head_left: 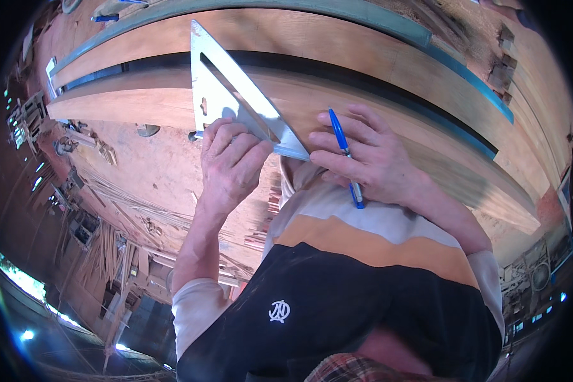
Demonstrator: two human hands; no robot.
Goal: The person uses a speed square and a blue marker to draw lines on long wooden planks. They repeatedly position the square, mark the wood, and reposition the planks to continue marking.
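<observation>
A silver triangular metal square [215,95] lies across the near wooden board [127,105], its raised lip along the board's near edge. My left hand [232,159] is closed on that lip, fingers curled over it. My right hand [382,159] rests by the square's right corner, with its fingertips at the wood. A blue pen [338,132] passes between the fingers of this hand, with its blue end pointing away from me. Whether the right fingertips press on the square's corner, I cannot tell.
A second wooden board [267,28] lies beyond a dark gap, parallel to the near one. Blue-green rails [375,18] run along the far side. Thin wood strips [118,254] are piled on the dusty floor [153,169] at left. A round fan-like object [540,277] stands at right.
</observation>
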